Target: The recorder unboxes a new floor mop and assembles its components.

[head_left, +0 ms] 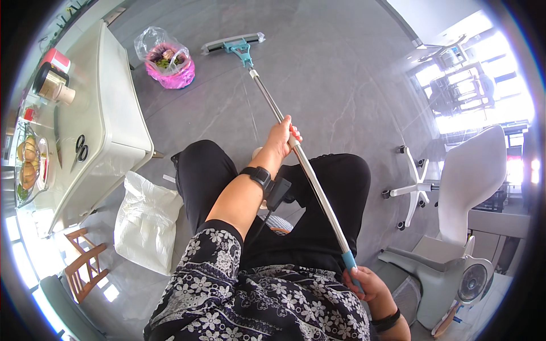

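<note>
A long-handled mop [318,187] runs slantwise across my lap, its metal pole ending in a blue grip. The wide head [234,44], with a teal bracket, rests on the grey floor at the far end. My left hand [279,138] is wrapped round the middle of the pole, the thumb lying along it. Close to my body on the right, my right hand [367,284] grips the blue end of the handle. A pink waste bin [172,75] lined with a clear plastic bag stands left of the mop head, with scraps inside.
At left, a white table [122,108] holds black scissors [82,149], jars and a fruit bowl. Below it lie a white sack [147,221] and a small wooden chair [88,264]. A white swivel chair [469,182] and a round fan [475,279] stand on the right.
</note>
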Motion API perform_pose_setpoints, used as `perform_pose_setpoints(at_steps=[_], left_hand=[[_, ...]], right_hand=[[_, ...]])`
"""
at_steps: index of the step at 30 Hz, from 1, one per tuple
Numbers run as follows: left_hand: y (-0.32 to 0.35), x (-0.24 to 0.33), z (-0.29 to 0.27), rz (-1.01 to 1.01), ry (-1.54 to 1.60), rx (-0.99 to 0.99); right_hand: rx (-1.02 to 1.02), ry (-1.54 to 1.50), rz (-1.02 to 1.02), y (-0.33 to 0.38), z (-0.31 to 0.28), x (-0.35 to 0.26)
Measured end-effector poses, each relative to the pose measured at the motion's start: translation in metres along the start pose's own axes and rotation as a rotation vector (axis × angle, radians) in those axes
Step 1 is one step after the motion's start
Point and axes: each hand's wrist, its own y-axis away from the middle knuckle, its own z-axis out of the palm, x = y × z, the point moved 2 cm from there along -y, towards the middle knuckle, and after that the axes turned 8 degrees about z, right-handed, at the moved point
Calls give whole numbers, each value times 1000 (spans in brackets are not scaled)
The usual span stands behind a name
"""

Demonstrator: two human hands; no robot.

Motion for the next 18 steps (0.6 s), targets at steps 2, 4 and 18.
perform_pose_setpoints(at_steps=[2, 4, 18], left_hand=[[0, -4, 0, 12, -28, 14], [0, -8, 0, 12, -7, 23], [-1, 3, -3, 12, 4, 2]], right_hand=[[125, 125, -7, 2, 4, -2], [803, 864, -311, 9, 18, -12], [306, 356, 12, 7, 22, -21]])
